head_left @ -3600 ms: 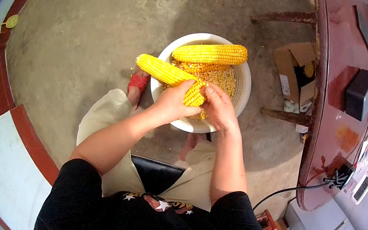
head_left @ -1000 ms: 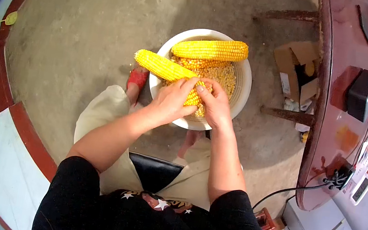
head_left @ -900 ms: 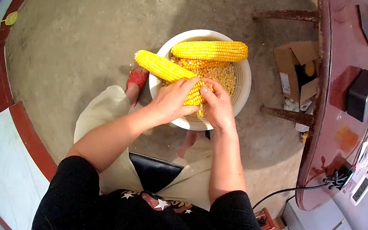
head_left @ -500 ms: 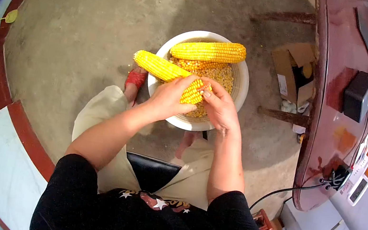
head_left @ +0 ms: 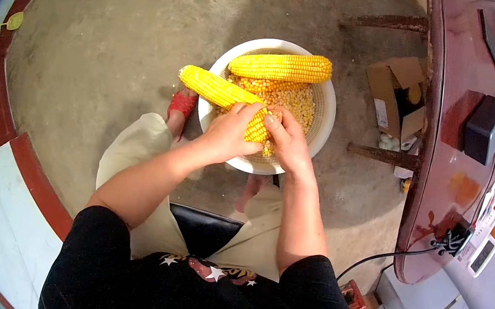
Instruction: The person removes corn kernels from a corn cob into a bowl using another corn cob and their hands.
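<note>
Over a white round basket, my left hand is wrapped round an ear of corn with yellow kernels. My right hand is closed at its far end, the thumb pressed against the kernels there. Fingers hide part of this ear. Just beyond my left hand, a second ear of corn leans over the left rim. A third ear of corn lies across the back of the basket. Loose kernels cover the basket's bottom.
At the right stands a dark red table with a black box and cables on it. An open cardboard box sits on the floor by its legs. My foot in a red slipper is left of the basket.
My right hand's thumb and fingers have shifted slightly left and in over the end of the held ear. My left hand keeps its hold, and the other ears stay in place.
</note>
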Action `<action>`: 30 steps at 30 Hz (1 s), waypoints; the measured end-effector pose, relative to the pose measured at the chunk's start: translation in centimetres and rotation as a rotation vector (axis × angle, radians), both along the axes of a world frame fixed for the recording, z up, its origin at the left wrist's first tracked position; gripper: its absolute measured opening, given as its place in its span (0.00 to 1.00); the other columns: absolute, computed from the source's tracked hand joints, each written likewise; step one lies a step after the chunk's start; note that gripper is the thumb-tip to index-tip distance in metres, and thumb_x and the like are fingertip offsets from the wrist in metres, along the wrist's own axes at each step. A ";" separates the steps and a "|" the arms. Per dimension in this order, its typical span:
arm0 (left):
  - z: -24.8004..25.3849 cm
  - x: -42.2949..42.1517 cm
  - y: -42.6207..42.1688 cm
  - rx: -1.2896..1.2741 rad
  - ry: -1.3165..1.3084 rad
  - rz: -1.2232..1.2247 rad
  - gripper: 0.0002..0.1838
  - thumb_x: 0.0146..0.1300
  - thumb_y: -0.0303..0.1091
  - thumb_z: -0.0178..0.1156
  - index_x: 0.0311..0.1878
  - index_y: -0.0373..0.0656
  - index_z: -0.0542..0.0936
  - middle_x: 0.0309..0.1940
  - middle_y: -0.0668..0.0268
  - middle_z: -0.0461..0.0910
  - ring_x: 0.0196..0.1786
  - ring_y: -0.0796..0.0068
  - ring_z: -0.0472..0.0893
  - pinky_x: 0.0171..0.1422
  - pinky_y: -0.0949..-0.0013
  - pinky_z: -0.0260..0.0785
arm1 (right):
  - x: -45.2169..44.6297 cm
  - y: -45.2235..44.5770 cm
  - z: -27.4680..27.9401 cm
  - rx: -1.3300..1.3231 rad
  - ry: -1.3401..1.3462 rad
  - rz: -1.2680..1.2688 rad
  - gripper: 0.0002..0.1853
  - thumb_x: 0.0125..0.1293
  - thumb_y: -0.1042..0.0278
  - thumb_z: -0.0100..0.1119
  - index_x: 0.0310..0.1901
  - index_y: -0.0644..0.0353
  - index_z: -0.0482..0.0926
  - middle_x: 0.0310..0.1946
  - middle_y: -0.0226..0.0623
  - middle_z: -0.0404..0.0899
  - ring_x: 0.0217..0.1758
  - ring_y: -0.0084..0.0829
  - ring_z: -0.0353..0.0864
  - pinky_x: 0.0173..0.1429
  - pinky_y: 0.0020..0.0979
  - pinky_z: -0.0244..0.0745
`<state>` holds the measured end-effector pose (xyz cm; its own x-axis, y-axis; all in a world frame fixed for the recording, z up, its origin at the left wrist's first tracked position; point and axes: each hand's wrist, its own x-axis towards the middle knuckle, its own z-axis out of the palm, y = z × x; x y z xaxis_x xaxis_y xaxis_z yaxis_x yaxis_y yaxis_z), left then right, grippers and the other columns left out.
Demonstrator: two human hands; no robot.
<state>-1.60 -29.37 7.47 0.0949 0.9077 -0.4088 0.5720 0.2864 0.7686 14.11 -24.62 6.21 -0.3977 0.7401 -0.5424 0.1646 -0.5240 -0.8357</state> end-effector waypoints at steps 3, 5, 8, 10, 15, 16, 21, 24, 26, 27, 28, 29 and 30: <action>-0.3 -0.2 0.0 0.043 -0.053 0.016 0.42 0.44 0.40 0.67 0.63 0.39 0.61 0.56 0.48 0.67 0.57 0.51 0.71 0.61 0.60 0.64 | 0.6 0.2 -0.3 -0.056 0.084 0.029 0.17 0.65 0.63 0.54 0.50 0.66 0.72 0.42 0.36 0.75 0.45 0.24 0.72 0.50 0.26 0.68; -0.7 -0.3 0.0 0.133 -0.082 0.026 0.42 0.44 0.41 0.67 0.62 0.37 0.62 0.54 0.45 0.69 0.55 0.48 0.72 0.60 0.58 0.65 | 0.5 0.3 0.5 -0.176 0.259 -0.048 0.19 0.65 0.64 0.53 0.54 0.66 0.70 0.45 0.37 0.74 0.47 0.25 0.72 0.51 0.26 0.69; -0.7 -0.5 0.4 0.150 -0.181 0.072 0.42 0.44 0.41 0.67 0.62 0.37 0.62 0.53 0.46 0.70 0.56 0.49 0.72 0.60 0.58 0.65 | 0.3 0.6 1.7 -0.293 0.350 -0.169 0.21 0.66 0.64 0.52 0.57 0.66 0.69 0.48 0.37 0.73 0.49 0.26 0.72 0.51 0.28 0.69; -0.9 -0.5 0.3 0.134 -0.130 0.051 0.42 0.44 0.41 0.67 0.63 0.37 0.61 0.54 0.46 0.69 0.57 0.51 0.71 0.61 0.59 0.64 | 0.1 0.6 2.0 -0.270 0.338 -0.154 0.22 0.66 0.63 0.53 0.57 0.67 0.69 0.47 0.38 0.74 0.48 0.27 0.72 0.50 0.28 0.70; 0.1 -0.1 0.2 0.053 -0.014 -0.010 0.42 0.46 0.41 0.67 0.64 0.37 0.60 0.55 0.46 0.69 0.59 0.52 0.70 0.63 0.61 0.63 | -0.1 0.2 -0.5 -0.142 0.129 -0.107 0.21 0.66 0.65 0.54 0.57 0.66 0.69 0.46 0.35 0.74 0.47 0.27 0.73 0.50 0.28 0.70; -0.5 -0.2 0.1 0.057 -0.051 0.008 0.42 0.47 0.42 0.67 0.64 0.37 0.60 0.55 0.47 0.69 0.59 0.52 0.70 0.63 0.61 0.62 | 0.1 0.1 -0.8 -0.142 0.128 -0.108 0.21 0.66 0.65 0.54 0.57 0.66 0.69 0.46 0.35 0.74 0.47 0.27 0.73 0.50 0.28 0.70; -0.3 -0.3 0.3 0.065 -0.120 0.024 0.41 0.48 0.42 0.67 0.64 0.36 0.61 0.56 0.47 0.69 0.60 0.53 0.70 0.64 0.61 0.62 | 0.4 0.5 0.6 -0.288 0.334 -0.141 0.22 0.64 0.69 0.53 0.59 0.66 0.67 0.49 0.36 0.73 0.50 0.26 0.72 0.52 0.28 0.70; -0.1 -0.4 0.5 0.043 -0.167 0.033 0.41 0.47 0.42 0.67 0.64 0.36 0.61 0.56 0.47 0.69 0.60 0.54 0.70 0.64 0.61 0.61 | 0.7 0.6 0.6 -0.279 0.360 -0.101 0.22 0.65 0.70 0.53 0.60 0.66 0.66 0.52 0.38 0.71 0.52 0.26 0.72 0.54 0.29 0.70; 0.0 -0.5 0.5 -0.001 -0.211 0.044 0.42 0.47 0.41 0.67 0.64 0.35 0.61 0.57 0.47 0.68 0.61 0.56 0.69 0.65 0.63 0.60 | 0.6 0.4 0.6 -0.264 0.348 -0.107 0.22 0.64 0.70 0.52 0.59 0.67 0.66 0.52 0.38 0.72 0.53 0.27 0.72 0.54 0.28 0.70; -0.3 -0.6 0.5 -0.001 -0.211 0.043 0.42 0.47 0.41 0.67 0.64 0.35 0.61 0.57 0.47 0.68 0.61 0.56 0.69 0.65 0.63 0.60 | 0.6 0.4 0.6 -0.249 0.335 -0.114 0.22 0.63 0.71 0.52 0.59 0.67 0.67 0.51 0.39 0.73 0.53 0.27 0.71 0.55 0.28 0.69; -0.7 -0.6 0.4 -0.028 -0.253 0.045 0.42 0.47 0.41 0.67 0.64 0.35 0.61 0.57 0.47 0.69 0.61 0.57 0.69 0.65 0.63 0.60 | 0.6 0.4 0.3 -0.249 0.335 -0.114 0.22 0.63 0.71 0.52 0.59 0.67 0.67 0.51 0.39 0.73 0.53 0.27 0.71 0.55 0.28 0.69; -1.0 -0.7 0.3 -0.057 -0.295 0.049 0.43 0.47 0.41 0.67 0.65 0.35 0.61 0.57 0.47 0.69 0.61 0.58 0.69 0.65 0.64 0.60 | 0.7 0.4 0.0 -0.149 0.220 -0.049 0.22 0.62 0.71 0.51 0.58 0.68 0.67 0.50 0.39 0.73 0.53 0.27 0.72 0.55 0.28 0.69; -1.1 -0.7 0.3 -0.056 -0.296 0.049 0.43 0.47 0.41 0.67 0.65 0.35 0.61 0.57 0.47 0.69 0.61 0.58 0.69 0.65 0.64 0.60 | 0.7 0.4 -0.1 -0.047 0.104 0.016 0.22 0.61 0.72 0.50 0.57 0.69 0.68 0.48 0.39 0.74 0.53 0.28 0.72 0.55 0.27 0.68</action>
<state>-2.29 -29.10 6.33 0.1745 0.8908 -0.4196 0.3099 0.3548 0.8821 14.83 -24.18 6.11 -0.4654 0.7077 -0.5316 0.0869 -0.5612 -0.8231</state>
